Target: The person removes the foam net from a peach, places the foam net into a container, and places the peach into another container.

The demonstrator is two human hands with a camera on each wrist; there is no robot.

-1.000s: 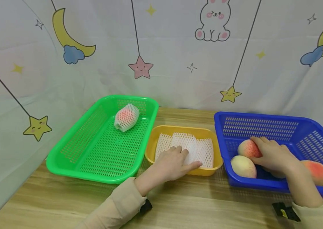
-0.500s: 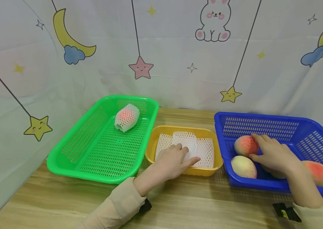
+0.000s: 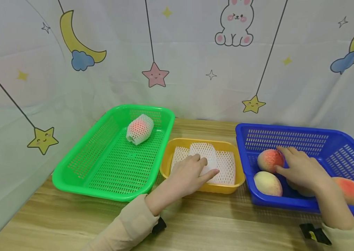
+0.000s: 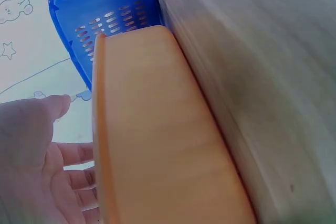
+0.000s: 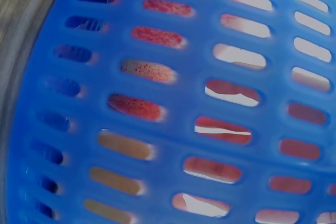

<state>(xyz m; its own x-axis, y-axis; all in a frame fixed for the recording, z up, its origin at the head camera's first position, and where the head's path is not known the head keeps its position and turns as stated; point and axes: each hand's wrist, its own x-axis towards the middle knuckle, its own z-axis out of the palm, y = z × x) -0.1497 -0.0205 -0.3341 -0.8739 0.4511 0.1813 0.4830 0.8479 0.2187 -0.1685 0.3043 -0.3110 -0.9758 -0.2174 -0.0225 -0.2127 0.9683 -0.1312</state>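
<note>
In the head view my left hand [image 3: 187, 174] reaches into the yellow basket [image 3: 221, 189], its fingers over white foam fruit nets [image 3: 225, 167]. The left wrist view shows the thumb apart and the fingers passing behind the basket's rim; their tips are hidden. Inside the blue basket [image 3: 290, 203], my right hand [image 3: 302, 169] touches the right side of a red peach [image 3: 270, 160], thumb and fingers spread. A pale peach [image 3: 267, 183] lies just in front of it. Another peach sits mostly hidden under the hand, and an orange-red peach [image 3: 349, 191] lies beyond the wrist.
A green basket [image 3: 105, 193] on the left holds one peach in a foam net [image 3: 140, 129]. All three baskets stand on a wood-grain table [image 3: 214, 223]. Behind them hangs a patterned white cloth [image 3: 189, 45].
The red peach has shifted slightly left and back, and my right thumb has come into sight beside it. The middle foam net has risen a little under my left hand.
</note>
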